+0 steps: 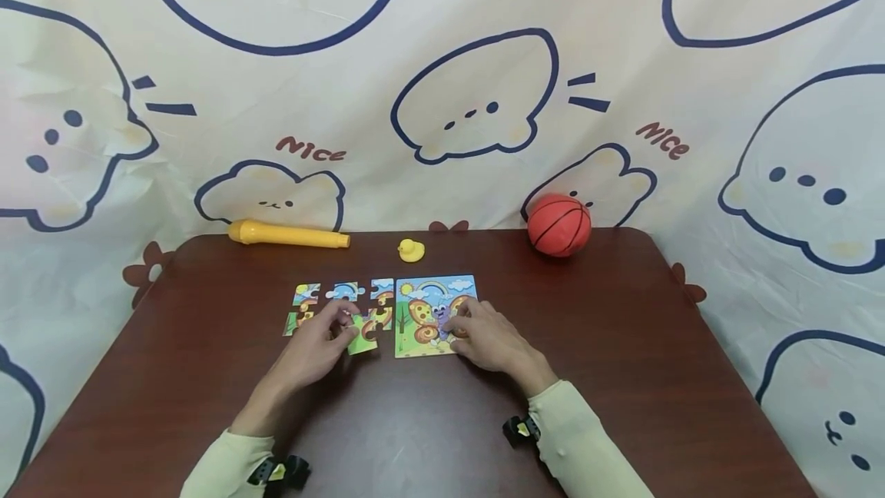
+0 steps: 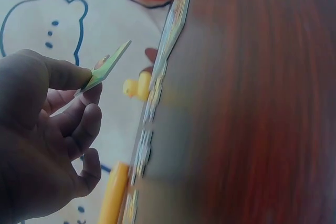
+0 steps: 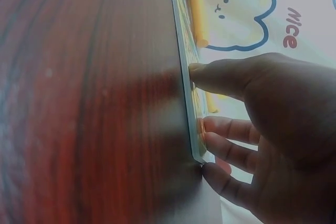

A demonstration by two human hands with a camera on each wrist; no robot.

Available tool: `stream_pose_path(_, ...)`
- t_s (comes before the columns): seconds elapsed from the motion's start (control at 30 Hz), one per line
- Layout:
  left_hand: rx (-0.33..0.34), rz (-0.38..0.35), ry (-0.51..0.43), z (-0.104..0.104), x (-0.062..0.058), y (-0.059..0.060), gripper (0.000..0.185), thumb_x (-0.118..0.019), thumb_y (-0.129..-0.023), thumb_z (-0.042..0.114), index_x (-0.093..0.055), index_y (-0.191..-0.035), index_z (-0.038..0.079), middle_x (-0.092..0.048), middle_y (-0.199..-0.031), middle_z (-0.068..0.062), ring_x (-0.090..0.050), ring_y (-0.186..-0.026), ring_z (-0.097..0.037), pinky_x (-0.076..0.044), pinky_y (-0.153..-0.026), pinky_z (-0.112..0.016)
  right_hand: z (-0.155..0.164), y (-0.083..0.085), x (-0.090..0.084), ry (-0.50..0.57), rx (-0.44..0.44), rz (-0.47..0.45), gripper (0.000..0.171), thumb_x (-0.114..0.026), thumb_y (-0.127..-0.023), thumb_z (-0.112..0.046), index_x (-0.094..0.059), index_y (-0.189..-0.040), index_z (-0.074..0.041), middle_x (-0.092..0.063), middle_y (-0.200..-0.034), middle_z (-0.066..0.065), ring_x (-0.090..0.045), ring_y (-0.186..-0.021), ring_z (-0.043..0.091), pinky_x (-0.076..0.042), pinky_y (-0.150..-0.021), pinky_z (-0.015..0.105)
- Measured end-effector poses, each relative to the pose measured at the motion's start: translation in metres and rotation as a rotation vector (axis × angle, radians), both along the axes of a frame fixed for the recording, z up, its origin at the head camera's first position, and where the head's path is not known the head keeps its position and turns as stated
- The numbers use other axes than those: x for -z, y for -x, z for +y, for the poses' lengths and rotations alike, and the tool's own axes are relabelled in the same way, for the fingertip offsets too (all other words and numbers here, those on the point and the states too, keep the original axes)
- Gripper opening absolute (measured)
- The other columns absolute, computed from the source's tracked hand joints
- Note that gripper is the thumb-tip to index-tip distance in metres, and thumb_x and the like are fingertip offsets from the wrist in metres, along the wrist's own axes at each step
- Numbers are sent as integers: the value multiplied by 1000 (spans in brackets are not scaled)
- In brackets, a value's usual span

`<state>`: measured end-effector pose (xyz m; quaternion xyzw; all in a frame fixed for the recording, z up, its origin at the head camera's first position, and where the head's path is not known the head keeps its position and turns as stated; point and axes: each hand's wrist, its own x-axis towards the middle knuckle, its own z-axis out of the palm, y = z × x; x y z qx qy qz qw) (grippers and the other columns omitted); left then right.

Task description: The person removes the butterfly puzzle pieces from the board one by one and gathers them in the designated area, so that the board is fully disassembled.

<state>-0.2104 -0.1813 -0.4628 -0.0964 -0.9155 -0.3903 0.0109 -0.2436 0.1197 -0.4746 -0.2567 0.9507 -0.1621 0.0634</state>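
My left hand (image 1: pixel 319 346) pinches a green jigsaw piece (image 1: pixel 362 335) between thumb and fingers. In the left wrist view this piece (image 2: pixel 107 69) is tilted and held up off the table. Loose jigsaw pieces (image 1: pixel 346 291) lie in two rows around and beyond that hand, some partly hidden by it. To their right is a square puzzle board (image 1: pixel 415 346) printed with a butterfly, a rainbow and a sun. The fingertips of my right hand (image 1: pixel 492 338) rest on the board's right part. In the right wrist view, the thumb and fingers of the right hand (image 3: pixel 262 114) are spread along it.
On the brown table (image 1: pixel 429 436), a yellow toy microphone (image 1: pixel 290 234) lies at the back left. A small yellow rubber duck (image 1: pixel 411 250) sits behind the puzzle, and a red toy basketball (image 1: pixel 559 225) at the back right. A printed cloth (image 1: pixel 359 98) hangs behind the table.
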Motion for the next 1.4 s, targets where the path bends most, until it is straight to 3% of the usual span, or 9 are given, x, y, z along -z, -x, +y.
stream_pose_path(0.23, -54, -26, 26, -24, 7, -5, 24, -62, -93, 13, -57, -116, 11, -63, -89, -3, -54, -73, -14, -43, -69, -30, -1, -2, 1, 2, -2, 7, 29, -67, -90, -29, -70, -118, -29, -54, -112, -4, -44, -97, 13, -41, -80, 30)
stream_pose_path(0.5, -62, -47, 109, -45, 15, -8, 22, -62, -93, 15, -57, -114, 15, -62, -89, -2, -51, -71, -14, -40, -64, -29, 0, -2, 0, 8, -3, 10, 29, -67, -90, -29, -69, -119, -30, -54, -113, -5, -44, -97, 13, -41, -81, 31)
stream_pose_path(0.9, -58, -80, 201, -81, 15, -15, 21, -62, -92, 14, -59, -113, 11, -57, -83, -1, -47, -69, -12, -35, -62, -28, 0, -1, 0, 10, -9, 16, 28, -66, -90, -28, -70, -118, -30, -54, -113, -4, -44, -97, 13, -41, -80, 31)
stream_pose_path(1.2, -68, -105, 278, -92, 16, -15, 24, -60, -93, 16, -61, -117, 14, -55, -78, 2, -47, -72, -14, -27, -65, -34, 2, 1, 2, 19, -10, 24, 28, -67, -90, -28, -70, -118, -30, -54, -111, -5, -44, -95, 13, -40, -79, 31)
stream_pose_path(1.4, -69, -80, 278, -97, 16, -14, 22, -60, -93, 15, -62, -115, 13, -59, -82, 3, -49, -79, -15, -25, -67, -35, 2, 0, 2, 24, -11, 16, 28, -67, -90, -28, -69, -118, -30, -54, -112, -5, -44, -96, 13, -40, -79, 31)
